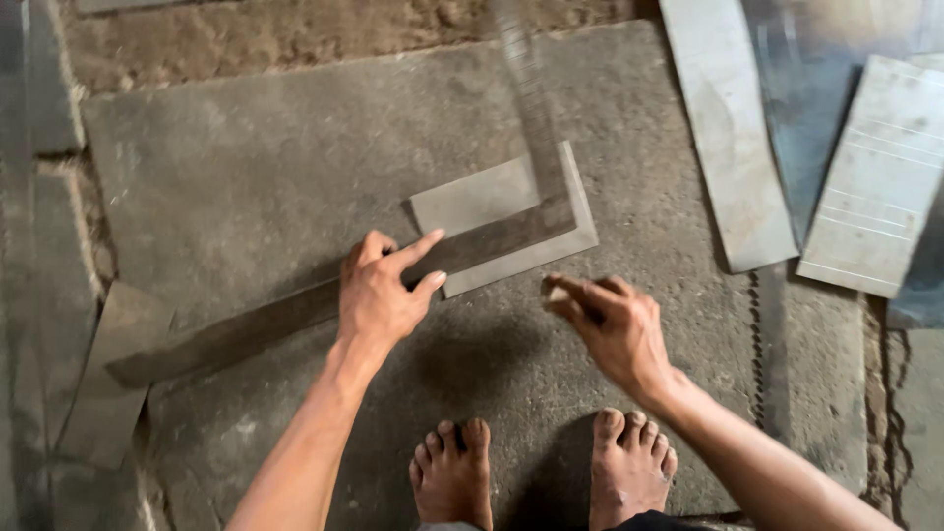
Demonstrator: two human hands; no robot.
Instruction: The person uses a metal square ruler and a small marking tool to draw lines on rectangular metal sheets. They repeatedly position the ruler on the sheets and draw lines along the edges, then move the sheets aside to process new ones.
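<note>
My left hand (382, 292) presses down on the long arm of a large dark metal L-shaped square (246, 332), fingers spread over it. The square's other arm (526, 88) runs up and away, blurred. Under its corner lies a small grey metal sheet piece (472, 202) on a big grey slab (246, 167). My right hand (612, 320) hovers just right of the sheet, fingertips pinched on a small pale marking piece (557, 292).
My two bare feet (541, 467) stand at the slab's near edge. Several cut metal sheets (728, 128) lie at the upper right, one with scribed lines (870, 187). Another sheet offcut (108, 383) lies at the left. Dirt floor (246, 34) runs beyond.
</note>
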